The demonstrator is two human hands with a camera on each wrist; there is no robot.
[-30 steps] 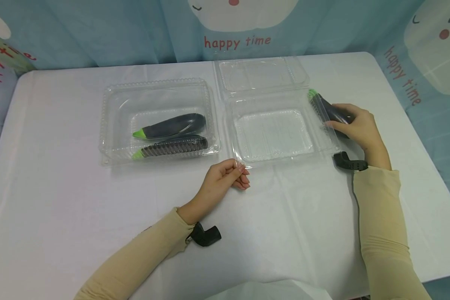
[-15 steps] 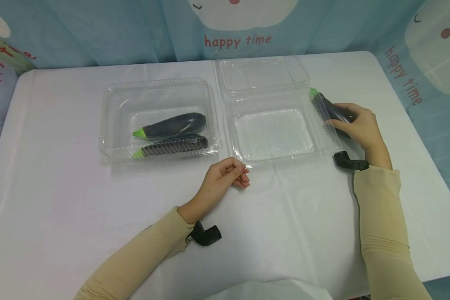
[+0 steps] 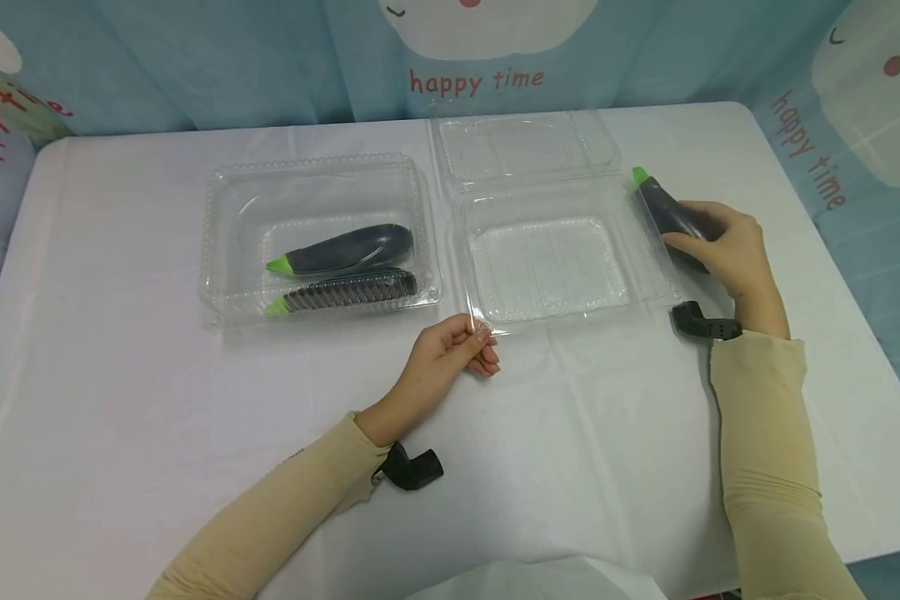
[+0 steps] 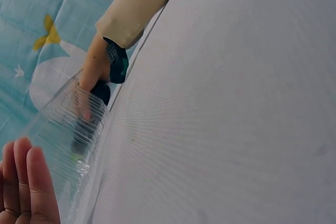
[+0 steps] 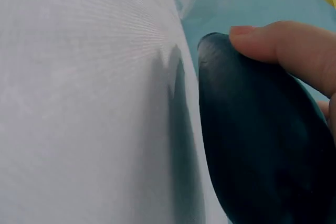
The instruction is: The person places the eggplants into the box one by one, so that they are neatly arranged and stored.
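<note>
In the head view, my right hand (image 3: 738, 250) grips a dark eggplant (image 3: 671, 211) with a green stem end, just beyond the right wall of an open clear plastic clamshell box (image 3: 547, 271). The right wrist view shows the eggplant's smooth rounded end (image 5: 262, 124) large, with the thumb (image 5: 286, 45) on it; its shadow falls on the white cloth. At the box's front left corner, my left hand (image 3: 446, 354) pinches the rim between thumb and index finger. Its other fingers (image 4: 39, 182) show in the left wrist view.
Left of the box stands another clear container (image 3: 307, 171). Two eggplants lie inside it, one (image 3: 356, 250) behind the other (image 3: 352, 292), stems pointing left. The clamshell's lid (image 3: 517, 150) lies folded back toward the blue curtain (image 3: 255, 67). White cloth (image 3: 570, 450) covers the table.
My right hand has moved slightly right and away from me with the eggplant, whose stem end now shows past the box wall. The left hand keeps its place at the corner.
</note>
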